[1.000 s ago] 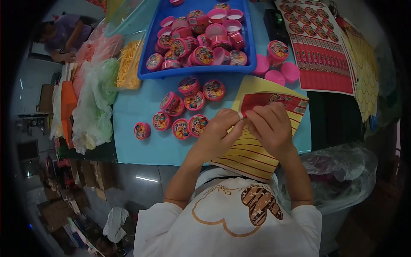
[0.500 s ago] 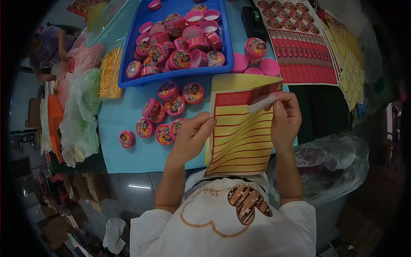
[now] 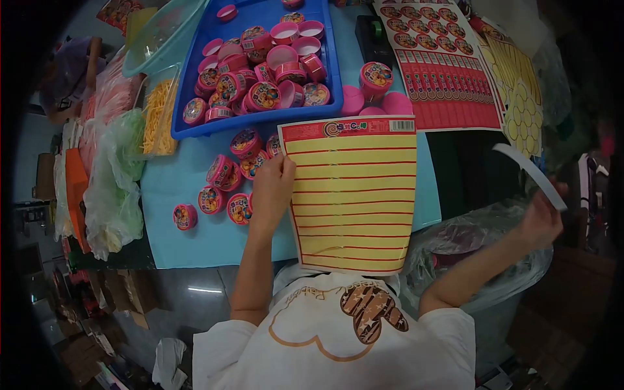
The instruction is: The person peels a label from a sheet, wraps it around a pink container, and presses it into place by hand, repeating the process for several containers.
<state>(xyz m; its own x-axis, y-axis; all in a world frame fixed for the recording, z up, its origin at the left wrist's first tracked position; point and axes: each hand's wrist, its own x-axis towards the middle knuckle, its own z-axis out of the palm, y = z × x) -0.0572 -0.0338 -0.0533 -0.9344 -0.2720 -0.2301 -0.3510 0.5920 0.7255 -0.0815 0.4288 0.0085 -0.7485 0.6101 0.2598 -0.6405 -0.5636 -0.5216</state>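
Observation:
My left hand (image 3: 272, 190) pinches the left edge of a label sheet (image 3: 354, 201). The sheet shows yellow backing crossed by red lines, with one printed red label and barcode along its top. My right hand (image 3: 543, 218) is stretched out to the right, fingers closed on a curved white strip (image 3: 534, 171). That hand is above the side of a clear plastic bag (image 3: 474, 253). Several round pink tubs (image 3: 211, 199) with colourful lids sit on the blue table cover, left of the sheet and partly behind my left hand.
A blue tray (image 3: 260, 120) full of pink tubs lies at the back. Beside it are a lidded tub (image 3: 376, 80), pink cups (image 3: 353, 99) and a black device (image 3: 373, 40). Printed red label sheets (image 3: 448, 84) lie right; plastic bags (image 3: 117, 175) lie left. Another person's arm (image 3: 93, 62) shows far left.
My right hand has moved away from the sheet to the far right with the white strip. The sheet, bent before, now hangs flatter, its top label in full view.

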